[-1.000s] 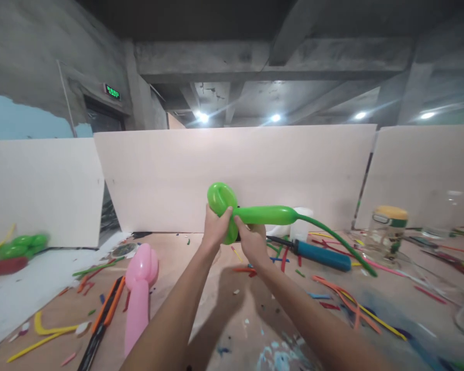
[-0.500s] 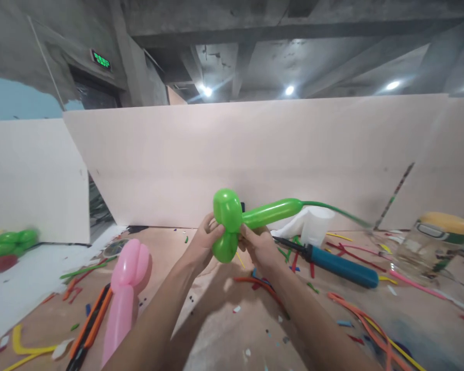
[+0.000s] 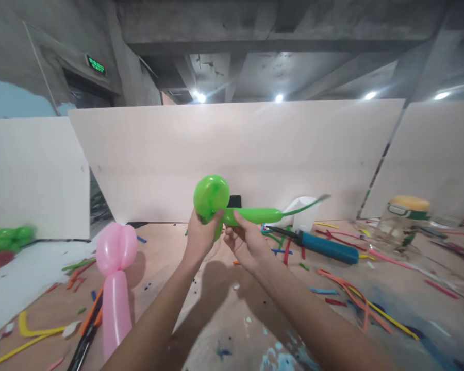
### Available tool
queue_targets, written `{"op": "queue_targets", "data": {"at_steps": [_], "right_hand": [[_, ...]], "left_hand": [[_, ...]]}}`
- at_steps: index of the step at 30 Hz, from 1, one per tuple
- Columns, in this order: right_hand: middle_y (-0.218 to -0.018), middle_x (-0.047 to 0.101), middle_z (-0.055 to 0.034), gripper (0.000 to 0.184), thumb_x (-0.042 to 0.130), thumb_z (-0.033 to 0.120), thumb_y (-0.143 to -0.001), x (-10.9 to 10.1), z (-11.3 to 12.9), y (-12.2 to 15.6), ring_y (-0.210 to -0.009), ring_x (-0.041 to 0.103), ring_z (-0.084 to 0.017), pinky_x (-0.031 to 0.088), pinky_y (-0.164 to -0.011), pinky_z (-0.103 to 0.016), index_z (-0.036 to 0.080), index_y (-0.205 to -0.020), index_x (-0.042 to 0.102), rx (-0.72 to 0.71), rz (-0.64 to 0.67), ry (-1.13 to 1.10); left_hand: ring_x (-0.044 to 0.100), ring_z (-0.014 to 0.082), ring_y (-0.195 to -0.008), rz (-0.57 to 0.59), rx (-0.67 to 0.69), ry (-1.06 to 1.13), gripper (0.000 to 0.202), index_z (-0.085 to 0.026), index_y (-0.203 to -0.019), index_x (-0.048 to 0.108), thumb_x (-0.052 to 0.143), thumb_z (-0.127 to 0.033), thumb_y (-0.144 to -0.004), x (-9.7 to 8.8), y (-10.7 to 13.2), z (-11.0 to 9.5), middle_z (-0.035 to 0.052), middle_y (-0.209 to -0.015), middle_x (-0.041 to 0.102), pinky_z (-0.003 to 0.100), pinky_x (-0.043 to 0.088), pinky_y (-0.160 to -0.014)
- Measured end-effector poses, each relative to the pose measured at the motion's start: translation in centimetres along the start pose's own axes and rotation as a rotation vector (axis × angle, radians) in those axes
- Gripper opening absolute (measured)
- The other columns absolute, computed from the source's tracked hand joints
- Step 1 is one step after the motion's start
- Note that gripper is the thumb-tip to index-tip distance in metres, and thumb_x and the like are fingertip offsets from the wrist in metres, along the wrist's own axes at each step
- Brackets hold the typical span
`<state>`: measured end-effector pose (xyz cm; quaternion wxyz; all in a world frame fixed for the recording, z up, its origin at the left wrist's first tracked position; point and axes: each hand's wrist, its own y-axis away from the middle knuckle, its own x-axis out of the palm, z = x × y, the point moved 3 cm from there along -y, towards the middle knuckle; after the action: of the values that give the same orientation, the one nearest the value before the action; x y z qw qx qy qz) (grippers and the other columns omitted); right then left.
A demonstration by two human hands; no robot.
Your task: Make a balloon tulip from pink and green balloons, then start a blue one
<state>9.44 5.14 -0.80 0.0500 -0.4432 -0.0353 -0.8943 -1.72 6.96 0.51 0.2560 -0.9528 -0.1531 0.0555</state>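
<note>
Two hands (image 3: 201, 238) (image 3: 252, 245), green balloon (image 3: 257, 214) between them, apparently gripped by both.

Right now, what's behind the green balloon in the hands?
Behind the green balloon: white board, black object and, past its tail, white roll. The balloon covers the black object's lower part.

Glossy, smooth green balloon (image 3: 255, 214); shiny pink balloon (image 3: 116, 288), near left; blue plastic hand pump (image 3: 328, 247), right; smooth, matt white panel (image 3: 235, 144), far; rough concrete beam (image 3: 235, 23) above.
</note>
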Motion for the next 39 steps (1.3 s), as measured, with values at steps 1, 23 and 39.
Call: {"op": "queue_targets", "data": {"at_steps": [1, 23, 39], "right_hand": [[-0.055, 0.06, 0.0, 0.013, 0.061, 0.022, -0.079, -0.1, -0.4, 0.1, -0.045, 0.054, -0.008, 0.051, -0.05, -0.02, 0.014, -0.069, 0.059, 0.082, -0.024, -0.048], [-0.091, 0.068, -0.0048, 0.021, 0.074, 0.027, -0.063, -1.9, -0.3, 0.2, -0.09, 0.061, -0.023, 0.048, -0.086, -0.042, 0.018, -0.079, 0.065, -0.398, 0.069, 0.346], [-0.092, 0.065, -0.0039, 0.021, 0.067, 0.031, -0.071, -2.3, 0.6, 0.4, -0.088, 0.06, -0.021, 0.046, -0.083, -0.038, 0.019, -0.087, 0.061, -0.564, 0.155, 0.612]], "left_hand": [[0.059, 0.0188, -0.073, 0.0, 0.046, -0.053, 0.041, -0.015, -0.096, 0.059, 0.065, -0.045, -0.068, -0.1, 0.1, 0.1, 0.0053, -0.083, 0.065, 0.028, 0.045, -0.063], [0.061, 0.0225, -0.08, 0.251, 0.029, 0.022, 0.034, -0.015, -0.098, 0.061, 0.063, -0.036, -0.071, -1.5, 0.9, -1.0, 0.0079, -0.089, 0.066, 0.032, 0.046, -0.068], [0.06, 0.0239, -0.094, 0.423, 0.097, 0.178, 0.036, -0.017, -0.107, 0.061, 0.059, -0.035, -0.077, -1.5, 2.1, -2.5, 0.0081, -0.103, 0.066, 0.033, 0.046, -0.081]]}}
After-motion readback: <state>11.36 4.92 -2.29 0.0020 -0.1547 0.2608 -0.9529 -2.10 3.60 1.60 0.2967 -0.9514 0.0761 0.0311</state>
